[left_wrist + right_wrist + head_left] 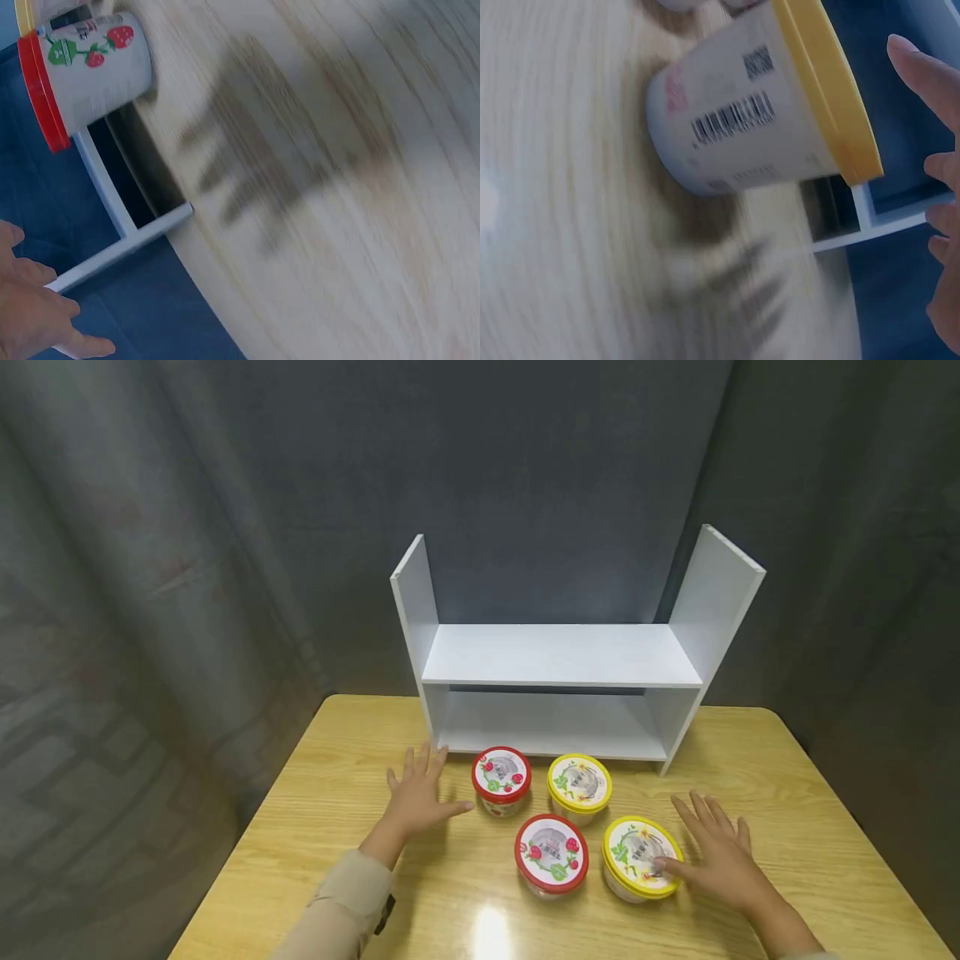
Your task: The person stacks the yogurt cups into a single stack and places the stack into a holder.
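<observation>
Two round tubs with red lids and berry pictures stand on the table, the back red-lidded tub (502,772) and the front red-lidded tub (552,853). To their right are the back yellow-lidded tub (580,783) and the front yellow-lidded tub (633,852), with flower pictures. My left hand (420,793) hovers with spread fingers left of the back red-lidded tub, holding nothing. Spread as well, my right hand (720,856) is beside the front yellow-lidded tub, and its thumb overlaps the lid in the head view. A gap shows between thumb and lid in the right wrist view.
A white two-level shelf (562,656) stands behind the tubs, with upright side panels rising above its upper board. It sits on a light wooden table (300,860) with rounded back corners. Dark grey curtains (555,485) hang behind and at both sides.
</observation>
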`<state>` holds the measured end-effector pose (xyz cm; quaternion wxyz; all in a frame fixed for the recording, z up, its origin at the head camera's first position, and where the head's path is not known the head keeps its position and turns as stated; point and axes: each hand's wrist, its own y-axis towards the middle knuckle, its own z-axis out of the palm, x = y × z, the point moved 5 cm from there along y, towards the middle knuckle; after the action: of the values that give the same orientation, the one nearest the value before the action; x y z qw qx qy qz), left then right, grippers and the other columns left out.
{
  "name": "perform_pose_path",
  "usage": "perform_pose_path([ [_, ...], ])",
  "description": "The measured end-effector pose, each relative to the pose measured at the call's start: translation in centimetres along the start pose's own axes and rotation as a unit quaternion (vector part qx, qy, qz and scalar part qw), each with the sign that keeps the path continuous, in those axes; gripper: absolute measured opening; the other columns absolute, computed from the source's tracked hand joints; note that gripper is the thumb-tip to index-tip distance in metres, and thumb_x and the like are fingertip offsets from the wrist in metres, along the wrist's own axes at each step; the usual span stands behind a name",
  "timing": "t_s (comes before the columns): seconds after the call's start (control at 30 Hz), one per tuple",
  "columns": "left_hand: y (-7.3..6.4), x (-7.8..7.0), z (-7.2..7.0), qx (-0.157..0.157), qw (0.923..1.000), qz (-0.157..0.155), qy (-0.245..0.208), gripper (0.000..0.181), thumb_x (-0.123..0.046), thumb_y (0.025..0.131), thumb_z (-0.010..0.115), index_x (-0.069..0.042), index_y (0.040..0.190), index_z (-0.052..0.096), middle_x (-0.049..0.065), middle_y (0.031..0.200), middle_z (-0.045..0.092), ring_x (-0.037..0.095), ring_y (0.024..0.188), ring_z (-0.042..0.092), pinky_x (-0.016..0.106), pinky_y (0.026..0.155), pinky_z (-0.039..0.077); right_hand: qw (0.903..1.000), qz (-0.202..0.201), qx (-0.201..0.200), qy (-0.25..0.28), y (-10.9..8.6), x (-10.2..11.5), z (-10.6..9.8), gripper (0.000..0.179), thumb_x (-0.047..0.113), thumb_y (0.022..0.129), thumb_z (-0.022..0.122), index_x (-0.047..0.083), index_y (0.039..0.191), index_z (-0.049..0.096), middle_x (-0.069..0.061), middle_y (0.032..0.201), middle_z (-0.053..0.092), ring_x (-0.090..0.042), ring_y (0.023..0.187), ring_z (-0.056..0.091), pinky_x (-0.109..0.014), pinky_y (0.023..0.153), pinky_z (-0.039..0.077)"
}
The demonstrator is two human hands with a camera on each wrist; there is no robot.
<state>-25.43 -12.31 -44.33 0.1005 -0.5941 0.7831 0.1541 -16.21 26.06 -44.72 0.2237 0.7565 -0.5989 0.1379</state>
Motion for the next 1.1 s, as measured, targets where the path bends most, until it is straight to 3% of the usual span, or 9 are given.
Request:
perform_pose_path([
  [0.23,0.4,-1.1,1.5,-0.008,0.9975,-0.003,-0.069,0.100,-0.062,0.062,0.062,-0.012,0.138,0.020,0.016,0.141,0.009,0.038,0.126,0.000,0.068,0.089,0.001,0.9994,-0.014,-0.002,0.033,-0.5,0.8,1.0,0.088,0.042,0.065,0.070,0.000,0.131,0.030,-0.033,0.131,0.020,-0.047,0.121,0.010,-0.062,0.092,-0.007],
  [0.47,1.0,-1.6,3.5,-0.015,0.9919,-0.005,-0.126,0.103,-0.054,0.060,0.069,-0.010,0.138,0.018,0.018,0.140,0.014,0.040,0.126,0.005,0.068,0.089,0.009,0.9980,-0.028,-0.001,0.056,-1.0,0.8,2.0,0.086,0.041,0.063,0.072,-0.002,0.127,0.036,-0.033,0.130,0.023,-0.051,0.114,0.021,-0.066,0.087,0.011],
  [0.6,1.3,-1.8,4.4,-0.010,0.9821,-0.007,-0.188,0.104,-0.046,0.060,0.073,-0.007,0.138,0.016,0.016,0.140,0.014,0.041,0.125,0.008,0.067,0.089,0.010,0.9971,-0.033,-0.002,0.068,-1.1,0.7,2.5,0.086,0.041,0.060,0.074,-0.003,0.126,0.038,-0.033,0.129,0.026,-0.051,0.112,0.024,-0.065,0.083,0.019],
  [0.77,1.6,-2.2,4.8,-0.015,0.9691,-0.002,-0.246,0.104,-0.037,0.060,0.076,-0.004,0.137,0.016,0.016,0.140,0.016,0.040,0.124,0.012,0.064,0.092,0.013,0.9967,-0.008,0.012,0.080,-1.4,0.6,3.0,0.092,0.046,0.056,0.074,-0.001,0.127,0.038,-0.032,0.129,0.027,-0.050,0.112,0.027,-0.066,0.079,0.025],
  [1.1,2.3,-2.2,5.9,-0.008,0.9489,-0.019,-0.315,0.105,-0.036,0.059,0.078,-0.004,0.137,0.016,0.014,0.139,0.021,0.031,0.125,0.019,0.051,0.098,0.018,0.9920,0.060,0.043,0.103,-1.9,0.5,3.6,0.102,0.044,0.053,0.076,0.000,0.132,0.029,-0.028,0.133,0.023,-0.048,0.116,0.022,-0.065,0.086,0.020],
])
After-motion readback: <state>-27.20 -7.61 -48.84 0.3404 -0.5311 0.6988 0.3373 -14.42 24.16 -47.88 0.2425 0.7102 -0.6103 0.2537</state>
